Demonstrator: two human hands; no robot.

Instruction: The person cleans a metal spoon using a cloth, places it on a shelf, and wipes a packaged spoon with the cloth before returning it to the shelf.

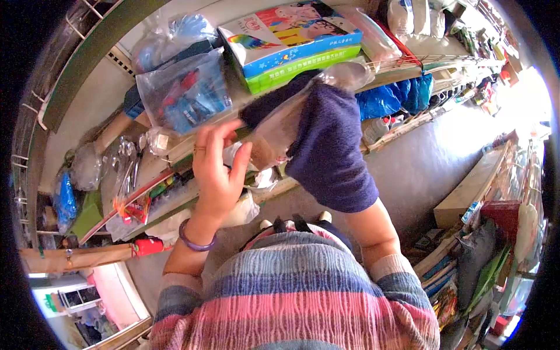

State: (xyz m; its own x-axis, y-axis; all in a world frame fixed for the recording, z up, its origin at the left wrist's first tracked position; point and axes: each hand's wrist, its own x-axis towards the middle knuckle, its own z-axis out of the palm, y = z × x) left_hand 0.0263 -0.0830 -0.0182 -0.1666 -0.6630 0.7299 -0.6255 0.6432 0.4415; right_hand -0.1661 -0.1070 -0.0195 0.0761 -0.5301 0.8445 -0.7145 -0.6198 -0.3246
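Partway, navy cloth [333, 146] sheathes the right arm [374, 230], left hand [217, 157] nearby.

Blue-sided box [291, 36] w/ cartoon pic, flat atop green box [294, 71], 12 o'clock. Just beside, approx 10, clear plastic bag [189, 96] w/ blue & red contents. Metal utensils [125, 154] incl. spoons at 9; blue bundle [65, 201] nr there, same hr. Red pkg [147, 246] at 8. Crumpled blue plastic [379, 102] approx 2. Dk grey bag [478, 262] at 4.
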